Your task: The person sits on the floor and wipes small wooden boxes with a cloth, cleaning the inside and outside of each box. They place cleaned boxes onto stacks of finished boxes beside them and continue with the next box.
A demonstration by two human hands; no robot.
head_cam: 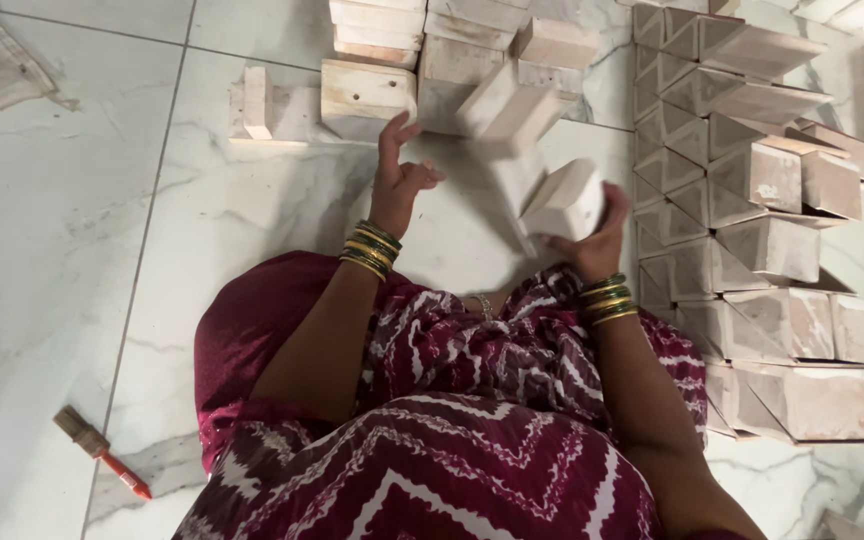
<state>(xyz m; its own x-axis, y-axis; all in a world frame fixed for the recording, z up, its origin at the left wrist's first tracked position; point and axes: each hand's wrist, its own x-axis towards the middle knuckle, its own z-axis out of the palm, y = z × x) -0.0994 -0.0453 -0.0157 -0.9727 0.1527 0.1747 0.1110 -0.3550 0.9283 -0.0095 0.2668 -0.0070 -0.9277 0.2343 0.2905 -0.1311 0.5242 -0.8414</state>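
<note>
On a white marble-tiled floor (72,250), at far left, lies a small paintbrush with a red-orange handle (102,452). To its right, the seated person's left hand (399,180) hovers with fingers spread loosely, holding nothing, just below a pale wooden block with drilled holes (367,92). A blurred pale block (508,110) hangs tilted between the hands. The right hand (592,240) curls around a pale, wedge-faced wooden block (564,200), raised above the lap. At right, matching blocks sit in a tight stacked row (752,200).
</note>
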